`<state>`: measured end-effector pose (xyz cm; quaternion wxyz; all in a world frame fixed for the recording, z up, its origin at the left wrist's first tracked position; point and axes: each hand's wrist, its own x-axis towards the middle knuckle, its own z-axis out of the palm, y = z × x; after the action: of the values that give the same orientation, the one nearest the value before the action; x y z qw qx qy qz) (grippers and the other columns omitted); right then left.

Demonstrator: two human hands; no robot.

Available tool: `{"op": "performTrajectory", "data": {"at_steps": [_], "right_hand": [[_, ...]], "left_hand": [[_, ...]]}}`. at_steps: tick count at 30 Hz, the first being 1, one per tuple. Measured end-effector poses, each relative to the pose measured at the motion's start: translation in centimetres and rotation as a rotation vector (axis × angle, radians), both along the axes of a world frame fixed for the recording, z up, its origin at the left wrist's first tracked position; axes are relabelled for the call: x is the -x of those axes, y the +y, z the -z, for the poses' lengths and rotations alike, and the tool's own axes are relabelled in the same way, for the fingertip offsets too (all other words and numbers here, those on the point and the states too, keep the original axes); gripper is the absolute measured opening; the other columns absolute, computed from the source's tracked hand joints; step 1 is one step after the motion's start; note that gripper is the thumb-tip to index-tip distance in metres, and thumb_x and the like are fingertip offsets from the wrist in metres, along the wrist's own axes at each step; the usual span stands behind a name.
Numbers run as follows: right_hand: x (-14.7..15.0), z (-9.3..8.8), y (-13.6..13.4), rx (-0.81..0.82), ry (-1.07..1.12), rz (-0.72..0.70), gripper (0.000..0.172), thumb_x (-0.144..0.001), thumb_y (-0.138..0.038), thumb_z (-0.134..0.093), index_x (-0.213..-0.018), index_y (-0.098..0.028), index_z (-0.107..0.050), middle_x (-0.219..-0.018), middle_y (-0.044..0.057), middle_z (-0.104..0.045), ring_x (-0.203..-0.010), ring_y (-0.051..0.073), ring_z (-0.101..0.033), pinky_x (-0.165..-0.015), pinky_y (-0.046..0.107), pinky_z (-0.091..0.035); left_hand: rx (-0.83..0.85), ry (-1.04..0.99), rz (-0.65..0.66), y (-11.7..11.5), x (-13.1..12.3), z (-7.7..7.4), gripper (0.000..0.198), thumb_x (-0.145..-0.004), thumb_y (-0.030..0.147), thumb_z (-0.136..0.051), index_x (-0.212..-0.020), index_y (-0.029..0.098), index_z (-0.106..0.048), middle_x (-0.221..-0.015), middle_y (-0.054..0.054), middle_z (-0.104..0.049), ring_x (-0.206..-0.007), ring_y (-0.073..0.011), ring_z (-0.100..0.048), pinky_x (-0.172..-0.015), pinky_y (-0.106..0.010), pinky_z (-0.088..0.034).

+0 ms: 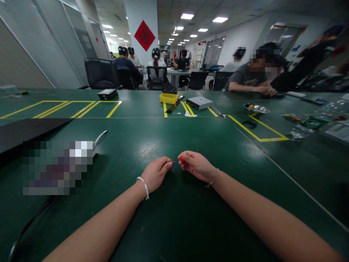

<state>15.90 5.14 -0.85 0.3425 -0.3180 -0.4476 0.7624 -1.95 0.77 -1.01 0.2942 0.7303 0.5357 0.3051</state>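
Note:
Both my hands rest on the green table (152, 225) in front of me, a few centimetres apart. My left hand (156, 173) is curled shut, its fingertips pinching a tiny dark part (172, 161). My right hand (194, 164) is also closed, with a small orange thing (181, 158) held between thumb and fingers. The two small things nearly touch. A beaded bracelet sits on my left wrist and a thin chain on my right wrist.
A blurred-out item (57, 167) with a white cable lies at the left beside a black mat (27, 131). Further back are a yellow bin (168, 97), a grey box (199, 102), a black box (107, 94) and a metal bowl (255, 108). Seated people work at the right and behind.

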Motion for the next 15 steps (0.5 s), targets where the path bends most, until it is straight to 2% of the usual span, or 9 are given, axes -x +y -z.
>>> {"op": "performTrajectory", "data": {"at_steps": [7, 15], "right_hand": [[0.00, 0.30, 0.19, 0.012, 0.026, 0.013, 0.018, -0.067, -0.024, -0.065, -0.080, -0.014, -0.058, -0.074, 0.002, -0.061, -0.062, 0.008, -0.054, -0.064, 0.025, -0.042], [0.17, 0.16, 0.14, 0.018, -0.003, 0.014, 0.019, -0.069, -0.028, -0.063, -0.080, -0.015, -0.057, -0.070, 0.002, -0.059, -0.061, 0.008, -0.054, -0.062, 0.025, -0.043]], "left_hand": [[0.000, -0.025, -0.054, -0.03, -0.14, -0.07, 0.010, -0.074, 0.027, -0.052, -0.081, 0.020, -0.052, -0.070, 0.003, -0.055, -0.065, -0.0118, -0.051, -0.062, -0.024, -0.039], [0.000, -0.031, -0.076, 0.00, -0.08, -0.01, 0.009, -0.069, 0.019, -0.056, -0.076, 0.019, -0.050, -0.073, 0.002, -0.055, -0.068, -0.0123, -0.052, -0.065, -0.026, -0.041]]}}
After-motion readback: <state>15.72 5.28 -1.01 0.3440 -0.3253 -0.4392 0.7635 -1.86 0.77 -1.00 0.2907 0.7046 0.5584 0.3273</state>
